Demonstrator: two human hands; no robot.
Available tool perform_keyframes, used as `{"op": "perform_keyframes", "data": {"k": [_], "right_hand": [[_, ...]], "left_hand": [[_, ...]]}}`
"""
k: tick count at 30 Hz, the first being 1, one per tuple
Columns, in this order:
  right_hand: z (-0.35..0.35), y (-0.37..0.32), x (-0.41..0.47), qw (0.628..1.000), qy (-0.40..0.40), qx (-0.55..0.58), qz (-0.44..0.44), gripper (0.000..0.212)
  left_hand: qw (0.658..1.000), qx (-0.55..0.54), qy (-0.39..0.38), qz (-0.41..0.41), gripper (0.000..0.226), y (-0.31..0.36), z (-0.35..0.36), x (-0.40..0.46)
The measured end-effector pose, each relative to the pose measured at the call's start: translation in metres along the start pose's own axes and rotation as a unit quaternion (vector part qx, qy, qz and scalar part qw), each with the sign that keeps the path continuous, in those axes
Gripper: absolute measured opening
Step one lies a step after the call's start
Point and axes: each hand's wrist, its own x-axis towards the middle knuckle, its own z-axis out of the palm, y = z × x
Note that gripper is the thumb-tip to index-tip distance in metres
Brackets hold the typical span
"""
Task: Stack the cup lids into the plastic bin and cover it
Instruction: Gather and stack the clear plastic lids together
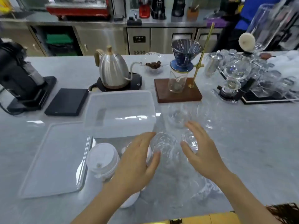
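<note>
My left hand and my right hand are both spread open, fingers extended, on either side of a stack of clear cup lids on the near part of the grey counter. Neither hand grips anything; whether the fingertips touch the stack cannot be determined. A second clear lid stack sits just under my right fingers, and a third lies farther away. The plastic bin stands just beyond my left hand, uncovered, with no lids visible inside. Its flat cover lies on the counter to the near left of the bin. White lids are stacked between the cover and my left hand. A kettle stands far behind the bin.
</note>
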Motion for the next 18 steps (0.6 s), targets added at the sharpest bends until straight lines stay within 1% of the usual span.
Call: {"op": "perform_keyframes", "data": {"k": [2, 5, 9, 14, 16, 18], "right_hand": [[0.001, 0.011, -0.011, 0.999, -0.029, -0.004, 0.016, 0.055], [0.004, 0.029, -0.028, 0.994, -0.099, -0.027, 0.032, 0.061], [-0.001, 0.035, -0.031, 0.983, -0.162, -0.080, 0.028, 0.082], [0.003, 0.036, -0.017, 0.959, -0.229, -0.165, -0.010, 0.111], [0.006, 0.036, -0.013, 0.953, -0.242, -0.185, -0.014, 0.117], [0.007, 0.037, -0.010, 0.950, -0.246, -0.193, -0.019, 0.117]], "left_hand": [[1.000, -0.013, -0.005, 0.001, 0.051, 0.000, 0.009, -0.003], [0.999, -0.003, -0.043, -0.006, 0.051, -0.004, 0.025, -0.009], [0.995, 0.054, -0.086, -0.014, 0.069, -0.011, 0.034, -0.003], [0.982, 0.132, -0.137, -0.005, 0.086, -0.015, 0.037, 0.013], [0.973, 0.160, -0.168, -0.011, 0.093, -0.018, 0.041, 0.018], [0.965, 0.175, -0.193, -0.014, 0.100, -0.020, 0.045, 0.021]]}}
